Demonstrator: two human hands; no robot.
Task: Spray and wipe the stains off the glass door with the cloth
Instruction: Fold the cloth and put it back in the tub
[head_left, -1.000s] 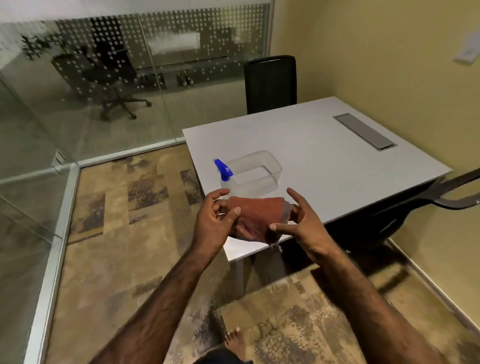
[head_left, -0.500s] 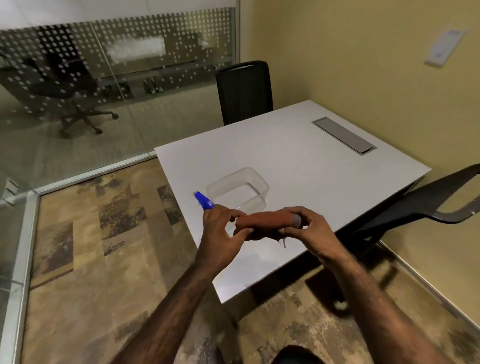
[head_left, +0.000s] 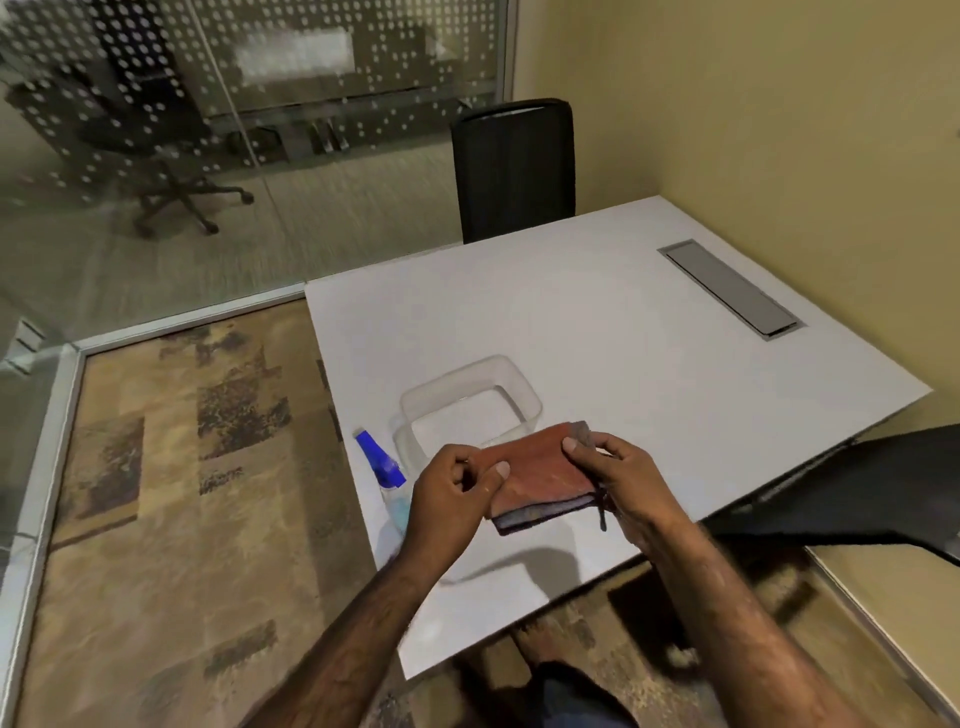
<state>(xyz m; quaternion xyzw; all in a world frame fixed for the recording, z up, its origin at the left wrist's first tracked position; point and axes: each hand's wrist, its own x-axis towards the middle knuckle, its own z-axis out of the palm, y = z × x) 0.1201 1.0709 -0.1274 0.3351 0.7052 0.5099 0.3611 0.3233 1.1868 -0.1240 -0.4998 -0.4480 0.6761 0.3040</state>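
Note:
A folded red-brown cloth (head_left: 540, 475) with a grey underside is held flat just above the white table (head_left: 649, 374). My left hand (head_left: 449, 493) pinches its left edge and my right hand (head_left: 621, 478) grips its right side, thumb on top. A spray bottle (head_left: 387, 478) with a blue nozzle lies on the table near its left edge, just left of my left hand. The glass wall with a dotted frosted band (head_left: 234, 156) stands at the back left.
A clear plastic container (head_left: 470, 402) sits on the table behind the cloth. A black chair (head_left: 514, 166) stands at the table's far side, another dark chair (head_left: 857, 488) at the right. A grey cable hatch (head_left: 732, 288) lies near the yellow wall. Patterned carpet (head_left: 171, 467) covers the floor.
The cloth, seen edge-on and bunched between both hands half a second ago, is now turned flat with its red face up. My view has shifted slightly and moved closer to the table.

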